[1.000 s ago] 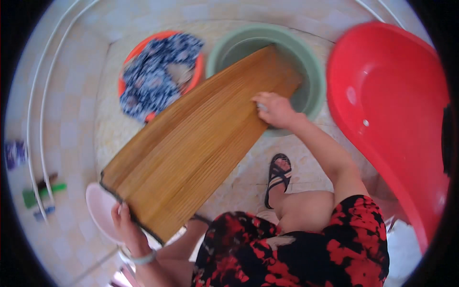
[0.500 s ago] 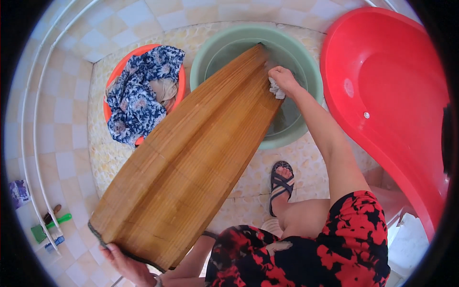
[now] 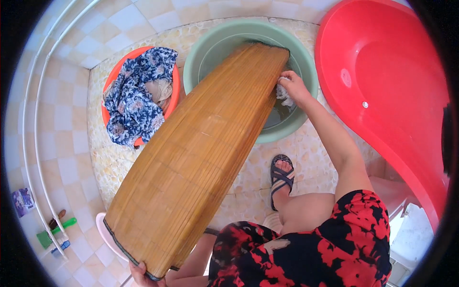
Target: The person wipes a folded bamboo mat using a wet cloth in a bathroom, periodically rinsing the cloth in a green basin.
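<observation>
A long brown bamboo mat (image 3: 191, 153) with dark-bound ends slants from the lower left up to the green basin (image 3: 311, 112). It is bent lengthwise, and its far end lies inside the basin above the water. My left hand (image 3: 140, 275) is closed on the near end at the dark edging; part of its fingers are hidden behind the mat. By the mat's right edge, near the far end, my right hand (image 3: 297, 90) is closed on a wet whitish cloth (image 3: 284, 94), which hangs over the basin water.
Left of the basin stands an orange tub (image 3: 106, 91) with blue floral fabric (image 3: 131, 107) in it. A large red bathtub (image 3: 397, 76) fills the right side. White pipes (image 3: 29, 129) and a green brush (image 3: 55, 232) are along the left wall. My sandalled foot (image 3: 282, 177) rests on the patterned floor.
The mat has turned so its far end with the dark edging shows and its fold has shifted right. My left hand moved slightly right and down; my right hand moved slightly right with the cloth.
</observation>
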Tool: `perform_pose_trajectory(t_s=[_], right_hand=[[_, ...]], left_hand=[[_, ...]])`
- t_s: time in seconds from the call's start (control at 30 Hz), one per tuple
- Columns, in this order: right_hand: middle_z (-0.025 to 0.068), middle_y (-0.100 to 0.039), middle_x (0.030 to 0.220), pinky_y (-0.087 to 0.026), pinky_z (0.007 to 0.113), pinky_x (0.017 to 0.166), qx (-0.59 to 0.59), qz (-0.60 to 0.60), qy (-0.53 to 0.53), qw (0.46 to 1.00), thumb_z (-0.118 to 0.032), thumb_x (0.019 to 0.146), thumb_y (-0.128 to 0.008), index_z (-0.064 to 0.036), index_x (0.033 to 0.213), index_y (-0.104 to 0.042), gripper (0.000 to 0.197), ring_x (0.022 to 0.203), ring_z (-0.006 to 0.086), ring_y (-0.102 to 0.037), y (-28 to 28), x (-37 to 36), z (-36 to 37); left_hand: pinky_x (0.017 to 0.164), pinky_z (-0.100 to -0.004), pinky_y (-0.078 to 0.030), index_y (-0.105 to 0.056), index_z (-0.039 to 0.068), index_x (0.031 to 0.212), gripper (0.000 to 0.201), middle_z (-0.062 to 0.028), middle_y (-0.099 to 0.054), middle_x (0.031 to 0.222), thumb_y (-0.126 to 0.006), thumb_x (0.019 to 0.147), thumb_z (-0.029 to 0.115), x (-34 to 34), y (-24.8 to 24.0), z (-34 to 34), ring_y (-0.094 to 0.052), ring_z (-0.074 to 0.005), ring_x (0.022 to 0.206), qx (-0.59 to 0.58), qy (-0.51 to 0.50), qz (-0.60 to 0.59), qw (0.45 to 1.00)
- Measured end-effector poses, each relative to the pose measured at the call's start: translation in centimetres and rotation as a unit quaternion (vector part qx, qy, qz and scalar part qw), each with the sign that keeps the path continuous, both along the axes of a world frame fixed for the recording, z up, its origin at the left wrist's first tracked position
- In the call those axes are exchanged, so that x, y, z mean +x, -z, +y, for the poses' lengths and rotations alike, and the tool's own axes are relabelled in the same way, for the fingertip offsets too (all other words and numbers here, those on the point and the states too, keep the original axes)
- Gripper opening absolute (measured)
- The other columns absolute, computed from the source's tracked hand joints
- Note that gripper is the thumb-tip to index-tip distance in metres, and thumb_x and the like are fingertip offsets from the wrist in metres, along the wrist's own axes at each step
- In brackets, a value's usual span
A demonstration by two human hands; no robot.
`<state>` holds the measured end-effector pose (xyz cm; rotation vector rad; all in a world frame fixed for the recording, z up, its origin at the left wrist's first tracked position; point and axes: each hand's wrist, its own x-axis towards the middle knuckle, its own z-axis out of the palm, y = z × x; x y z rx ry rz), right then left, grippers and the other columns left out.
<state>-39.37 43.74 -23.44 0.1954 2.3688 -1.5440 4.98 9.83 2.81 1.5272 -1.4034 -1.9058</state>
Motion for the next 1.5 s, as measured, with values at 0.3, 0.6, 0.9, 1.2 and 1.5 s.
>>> perform_pose_trajectory(t_s=[0.3,0.6,0.9,1.2,1.5], right_hand=[[0.0085,-0.061,0.092,-0.046,0.027,0.071,-0.071,0.136,0.119,0.981,-0.029,0.08,-0.066,0.0,0.102,-0.056,0.038,0.081,0.0135,-0.056,-6.2,-1.0,0.5],[0.0124,-0.036,0.139,-0.028,0.046,0.104,0.312,0.17,-0.287,0.889,-0.04,0.088,-0.047,-0.0109,0.133,-0.039,0.054,0.13,0.0294,-0.032,2.9,-5.4,-5.3],[0.0161,-0.037,0.139,-0.028,0.046,0.104,0.431,-0.002,-0.261,0.864,-0.041,0.09,-0.038,-0.0095,0.135,-0.034,0.055,0.128,0.0323,-0.035,3.0,-8.9,-7.4],[0.0217,-0.054,0.118,-0.039,0.041,0.096,0.547,0.151,-0.234,0.79,-0.023,0.081,-0.053,-0.0045,0.12,-0.05,0.043,0.114,0.0335,-0.05,7.0,-12.5,-5.3],[0.0198,-0.055,0.117,-0.042,0.035,0.09,0.158,0.164,-0.41,0.883,-0.012,0.082,-0.05,-0.0026,0.12,-0.05,0.039,0.105,0.0324,-0.054,-1.0,1.2,-9.9]], left_hand=[[0.091,-0.0318,-0.041,-0.04,-0.006,0.126,0.046,-0.0136,-0.051,0.121,-0.056,0.087,0.011,0.3,0.4,-0.6,-0.05,-0.0214,0.108,0.028,0.165,-0.128,0.978],[0.048,-0.0239,-0.033,-0.06,0.001,0.08,0.021,0.0011,-0.05,0.061,-0.06,0.086,0.021,0.6,1.1,-1.3,-0.041,-0.0091,0.053,-0.104,0.253,-0.27,0.923],[0.088,-0.0297,-0.04,-0.049,-0.005,0.12,0.042,-0.0125,-0.055,0.115,-0.055,0.09,0.024,-3.2,0.3,-0.3,-0.051,-0.0196,0.103,-0.081,0.111,-0.213,0.967],[0.095,-0.0321,-0.038,-0.04,-0.004,0.126,0.049,-0.0136,-0.053,0.117,-0.051,0.079,0.0,-2.4,3.1,-0.3,-0.05,-0.0224,0.108,-0.045,0.019,-0.066,0.997],[0.099,-0.0315,-0.035,-0.033,-0.004,0.133,0.059,-0.0144,-0.049,0.124,-0.048,0.075,-0.004,-2.6,3.2,-0.3,-0.047,-0.0227,0.115,-0.05,0.05,0.016,0.997]])
